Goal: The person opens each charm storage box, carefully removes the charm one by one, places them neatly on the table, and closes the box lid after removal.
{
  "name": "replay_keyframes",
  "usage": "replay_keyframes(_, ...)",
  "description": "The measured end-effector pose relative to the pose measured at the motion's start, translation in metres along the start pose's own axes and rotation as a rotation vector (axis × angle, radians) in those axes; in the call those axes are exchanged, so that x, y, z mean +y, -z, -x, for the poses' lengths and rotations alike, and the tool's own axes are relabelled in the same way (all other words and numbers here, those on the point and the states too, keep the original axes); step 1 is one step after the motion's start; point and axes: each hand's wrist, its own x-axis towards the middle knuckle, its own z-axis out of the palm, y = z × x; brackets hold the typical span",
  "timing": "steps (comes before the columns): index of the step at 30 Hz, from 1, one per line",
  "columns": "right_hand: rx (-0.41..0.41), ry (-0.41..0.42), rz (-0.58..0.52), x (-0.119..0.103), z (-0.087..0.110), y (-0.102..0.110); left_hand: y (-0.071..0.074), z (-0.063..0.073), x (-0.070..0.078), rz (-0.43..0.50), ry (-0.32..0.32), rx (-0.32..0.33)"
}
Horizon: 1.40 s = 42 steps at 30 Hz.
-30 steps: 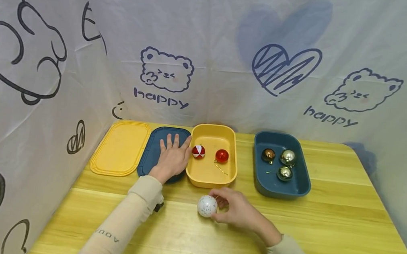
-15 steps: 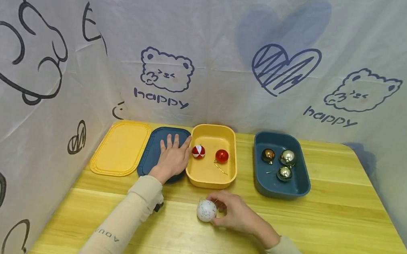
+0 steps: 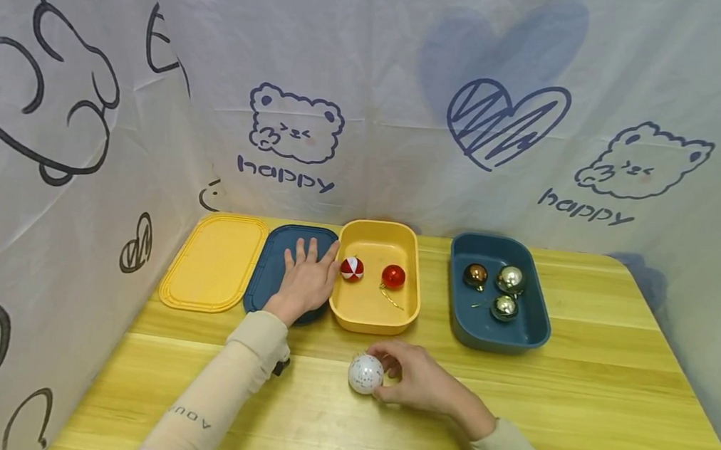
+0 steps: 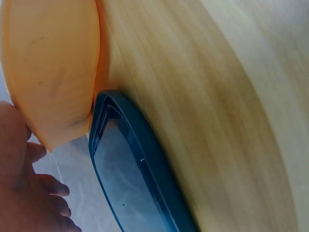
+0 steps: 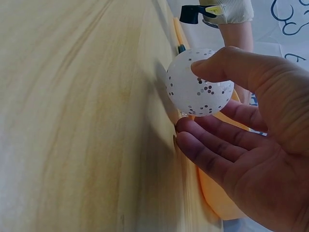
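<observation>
My right hand (image 3: 420, 382) pinches a white bauble (image 3: 365, 373) dotted with dark specks, just in front of the yellow box (image 3: 373, 321). In the right wrist view the thumb lies on the bauble (image 5: 198, 84), low over the table. My left hand (image 3: 305, 284) is spread above the blue lid (image 3: 269, 274), its thumb side at the yellow box's left rim; whether it touches the rim I cannot tell. Inside the yellow box lie a red-and-white bauble (image 3: 352, 268) and a shiny red bauble (image 3: 393, 276) with a gold loop.
To the right stands a blue box (image 3: 498, 341) holding a brown bauble (image 3: 475, 276) and two pale gold baubles (image 3: 511, 279). A yellow lid (image 3: 214, 262) lies at the far left. Behind the wooden table (image 3: 603, 389) hangs a printed white cloth (image 3: 393, 149).
My right hand has brought the white bauble slightly nearer to me, and the bauble has turned a little; over the last half second it stays put. My left hand has not moved.
</observation>
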Motion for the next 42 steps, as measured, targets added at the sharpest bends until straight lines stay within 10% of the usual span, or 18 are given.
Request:
replay_keyframes(20, 0.000, 0.001, -0.023, -0.002, 0.001, 0.001, 0.002, 0.002, 0.003, 0.018, 0.004, -0.007)
replay_keyframes(30, 0.062, 0.049, -0.041, -0.015, 0.000, 0.037, 0.001, 0.001, 0.002, 0.007, 0.004, -0.006)
replay_keyframes(42, 0.208, 0.003, -0.071, -0.013, -0.046, 0.067, 0.000, 0.001, 0.001, 0.003, 0.005, -0.006)
